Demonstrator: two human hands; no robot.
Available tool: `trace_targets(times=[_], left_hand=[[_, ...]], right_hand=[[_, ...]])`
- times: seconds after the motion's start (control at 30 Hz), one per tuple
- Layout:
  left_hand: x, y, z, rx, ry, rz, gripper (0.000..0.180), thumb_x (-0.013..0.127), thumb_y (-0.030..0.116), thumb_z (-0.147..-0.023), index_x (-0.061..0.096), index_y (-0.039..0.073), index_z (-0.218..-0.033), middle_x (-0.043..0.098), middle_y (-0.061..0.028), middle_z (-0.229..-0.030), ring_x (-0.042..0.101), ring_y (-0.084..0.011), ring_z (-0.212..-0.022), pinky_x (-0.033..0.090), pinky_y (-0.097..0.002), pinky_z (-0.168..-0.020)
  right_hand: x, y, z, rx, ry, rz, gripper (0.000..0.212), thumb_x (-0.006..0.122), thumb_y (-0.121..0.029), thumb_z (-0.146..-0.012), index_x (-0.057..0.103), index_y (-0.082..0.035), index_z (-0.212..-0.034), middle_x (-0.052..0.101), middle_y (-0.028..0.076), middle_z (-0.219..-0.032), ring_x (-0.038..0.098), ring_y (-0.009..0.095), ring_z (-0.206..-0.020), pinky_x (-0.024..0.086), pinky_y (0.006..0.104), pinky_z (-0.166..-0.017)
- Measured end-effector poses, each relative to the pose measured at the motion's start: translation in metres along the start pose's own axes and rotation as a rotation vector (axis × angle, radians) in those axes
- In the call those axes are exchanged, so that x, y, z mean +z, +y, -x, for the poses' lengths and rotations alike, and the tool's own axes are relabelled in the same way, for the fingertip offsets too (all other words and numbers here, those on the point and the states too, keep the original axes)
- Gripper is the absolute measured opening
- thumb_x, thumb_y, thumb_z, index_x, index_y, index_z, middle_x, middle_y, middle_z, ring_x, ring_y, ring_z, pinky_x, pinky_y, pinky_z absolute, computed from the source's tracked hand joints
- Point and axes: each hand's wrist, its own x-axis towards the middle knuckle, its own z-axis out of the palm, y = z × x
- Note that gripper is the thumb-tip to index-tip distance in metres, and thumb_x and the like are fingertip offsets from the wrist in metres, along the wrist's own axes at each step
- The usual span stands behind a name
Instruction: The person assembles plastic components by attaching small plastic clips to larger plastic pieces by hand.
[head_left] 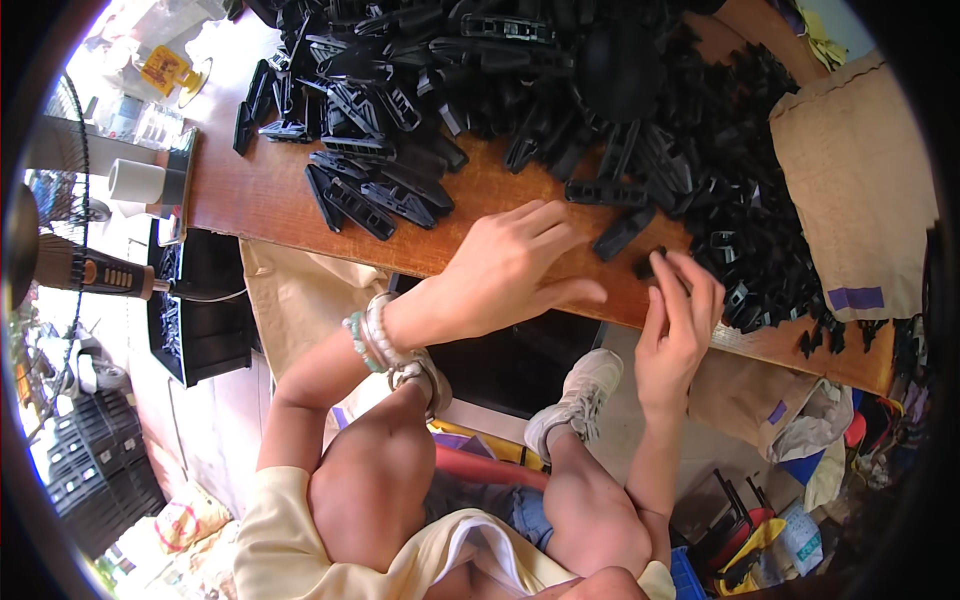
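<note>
One small black piece [648, 265] shows at the fingertips of our right hand [678, 325], over the front part of the wooden table [255, 205]. The thumb and index finger come near each other there, but the piece is tiny and dark, so we cannot tell whether they pinch it or only touch it. Our left hand [512, 258] hangs just to the left, palm down above the table's front edge, its fingers loosely bent, its thumb apart from them and nothing visible in its grasp. Between and beyond the two hands we see a longer black part [623, 235] lying on the wood.

Past it, long black plastic clips [385, 190] pile up across the far side, and a heap of smaller black parts [755, 215] spreads to the right, up against a brown sack [850, 180]. Pale beaded bracelets [374, 335] circle our left wrist. Below the table we make out a light shoe [590, 395], and at the left a black bin [215, 335] with parts inside, a white roll [136, 182] and a fan [70, 240].
</note>
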Motion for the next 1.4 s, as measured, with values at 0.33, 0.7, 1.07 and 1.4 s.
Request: trace_targets(times=[0.33, 0.7, 1.07, 1.4], left_hand=[[0.015, -0.004, -0.03, 0.301, -0.207, -0.326, 0.041, 0.066, 0.009, -0.072, 0.062, 0.003, -0.112, 0.05, -0.0116, -0.102, 0.055, -0.0266, -0.091, 0.049, -0.0354, -0.074], [0.005, -0.007, 0.003, 0.071, -0.099, 0.061, 0.028, 0.077, 0.01, -0.072, 0.069, 0.003, -0.098, 0.059, -0.0085, -0.1, 0.055, -0.028, -0.094, 0.048, -0.0366, -0.079], [0.002, -0.016, 0.015, 0.059, -0.006, 0.077, 0.026, 0.077, 0.008, -0.074, 0.072, 0.003, -0.099, 0.061, -0.007, -0.095, 0.053, -0.0274, -0.088, 0.047, -0.0369, -0.079], [0.001, -0.013, 0.017, 0.15, -0.075, 0.059, 0.03, 0.078, 0.008, -0.069, 0.07, 0.001, -0.097, 0.06, -0.0053, -0.093, 0.053, -0.0266, -0.088, 0.046, -0.0377, -0.081]], right_hand=[[0.001, 0.013, -0.01, -0.132, 0.049, 0.072, 0.037, 0.072, 0.003, -0.077, 0.064, -0.001, -0.113, 0.06, 0.01, -0.111, 0.058, 0.025, -0.094, 0.045, 0.0377, -0.08], [0.008, -0.01, 0.01, 0.189, -0.06, -0.606, 0.029, 0.072, 0.007, -0.076, 0.07, 0.002, -0.104, 0.063, 0.01, -0.099, 0.06, 0.023, -0.087, 0.049, 0.0296, -0.079], [-0.008, -0.003, 0.019, 0.188, -0.168, -0.473, 0.029, 0.074, 0.007, -0.074, 0.07, 0.005, -0.103, 0.062, 0.01, -0.085, 0.057, 0.024, -0.078, 0.046, 0.0332, -0.071], [0.001, -0.012, 0.008, 0.095, -0.205, -0.47, 0.031, 0.076, 0.006, -0.071, 0.072, 0.001, -0.102, 0.062, 0.008, -0.09, 0.054, 0.023, -0.078, 0.044, 0.033, -0.068]])
